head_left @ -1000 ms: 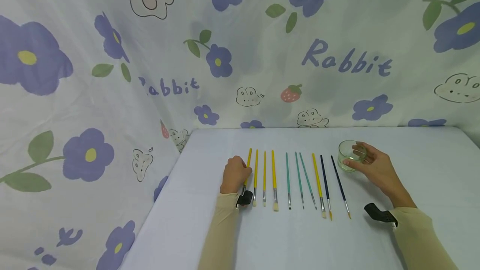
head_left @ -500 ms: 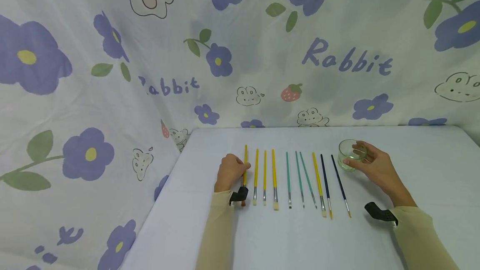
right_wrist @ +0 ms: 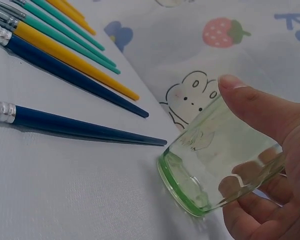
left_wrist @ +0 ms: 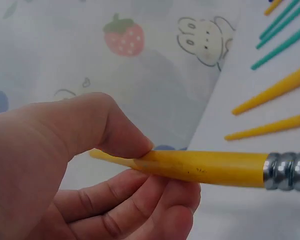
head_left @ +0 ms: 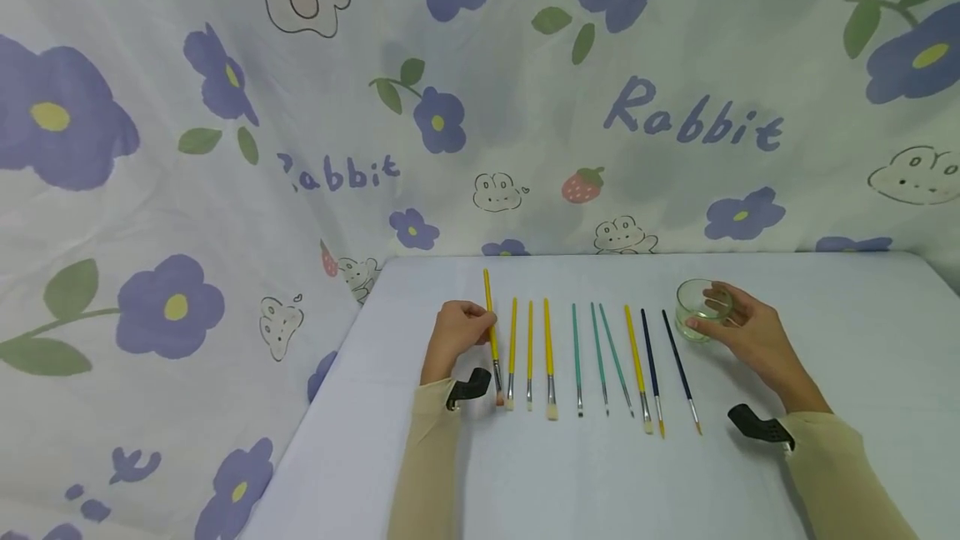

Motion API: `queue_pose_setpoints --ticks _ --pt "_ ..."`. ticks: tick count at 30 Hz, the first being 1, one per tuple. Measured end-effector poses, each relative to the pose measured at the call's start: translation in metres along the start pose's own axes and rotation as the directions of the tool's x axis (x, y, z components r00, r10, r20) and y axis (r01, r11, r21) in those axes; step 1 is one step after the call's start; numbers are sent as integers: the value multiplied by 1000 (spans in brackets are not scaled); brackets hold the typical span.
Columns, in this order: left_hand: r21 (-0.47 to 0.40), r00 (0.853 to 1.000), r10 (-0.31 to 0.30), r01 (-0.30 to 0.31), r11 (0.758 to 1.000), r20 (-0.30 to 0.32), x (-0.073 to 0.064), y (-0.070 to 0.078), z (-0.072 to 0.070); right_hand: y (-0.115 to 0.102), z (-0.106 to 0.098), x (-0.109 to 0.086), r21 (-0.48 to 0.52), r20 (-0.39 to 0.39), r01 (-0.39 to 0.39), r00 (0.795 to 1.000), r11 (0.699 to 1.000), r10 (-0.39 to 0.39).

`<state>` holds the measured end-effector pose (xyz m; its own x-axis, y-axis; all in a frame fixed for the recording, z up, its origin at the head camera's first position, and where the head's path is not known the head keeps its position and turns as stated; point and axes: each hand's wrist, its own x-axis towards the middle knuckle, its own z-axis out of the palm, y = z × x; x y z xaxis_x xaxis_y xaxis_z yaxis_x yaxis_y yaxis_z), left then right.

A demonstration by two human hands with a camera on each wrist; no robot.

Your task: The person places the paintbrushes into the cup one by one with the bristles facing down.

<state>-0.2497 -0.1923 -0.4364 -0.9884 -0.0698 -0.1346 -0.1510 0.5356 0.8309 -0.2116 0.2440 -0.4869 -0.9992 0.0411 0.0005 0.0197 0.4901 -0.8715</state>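
Note:
Between thumb and fingers, my left hand [head_left: 459, 333] pinches a yellow paintbrush [left_wrist: 205, 167] by its handle. In the head view its reddish-brown bristles point toward me and its handle end toward the back. Whether the bristles touch the table cannot be told. My right hand [head_left: 757, 340] grips a clear, green-tinted glass [right_wrist: 215, 155], thumb on one side and fingers round the other. That glass stands at the right of the row. Just left of it lies a dark blue paintbrush [head_left: 678, 361]. Another yellow paintbrush [head_left: 513, 340] lies right beside the held one.
Between the hands several brushes lie side by side on the white table [head_left: 570, 482]: yellow ones, teal paintbrushes [head_left: 576, 348] and a second dark blue brush [head_left: 650, 357]. A patterned curtain [head_left: 525, 107] hangs behind the table and on the left.
My left hand has moved slightly left and back, drawing the yellow paintbrush backward, so more of its handle and its bristles show. My right hand stays on the glass.

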Motion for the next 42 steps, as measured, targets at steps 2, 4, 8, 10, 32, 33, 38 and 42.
queue_pose_setpoints --ticks 2,4,8,10,32,33,38,42 --pt "-59 1000 13 -12 998 10 -2 2 1 1 1 -1 24 0 -3 1000 1000 3" --pt "-119 1000 19 -16 993 21 -3 4 2 2 2 -2 40 2 -4 1000 999 4" --pt "-234 998 35 -25 972 42 -8 9 5 4 3 -3 39 6 8 1000 999 -8" --pt "-289 997 57 -42 956 47 -11 13 7 5 3 -2 35 6 21 1000 999 -21" --pt "-603 964 260 -173 778 59 -14 73 57 1 3 -2 67 18 46 999 997 -47" --pt "-607 963 264 -179 774 52 -12 76 58 1 3 -2 60 16 47 999 997 -48" --pt "-619 957 290 -210 757 30 -7 94 66 0 1 -4 21 3 44 999 999 -44" --pt "-636 951 309 -226 738 21 -4 105 76 0 1 -4 24 -2 46 999 999 -46"
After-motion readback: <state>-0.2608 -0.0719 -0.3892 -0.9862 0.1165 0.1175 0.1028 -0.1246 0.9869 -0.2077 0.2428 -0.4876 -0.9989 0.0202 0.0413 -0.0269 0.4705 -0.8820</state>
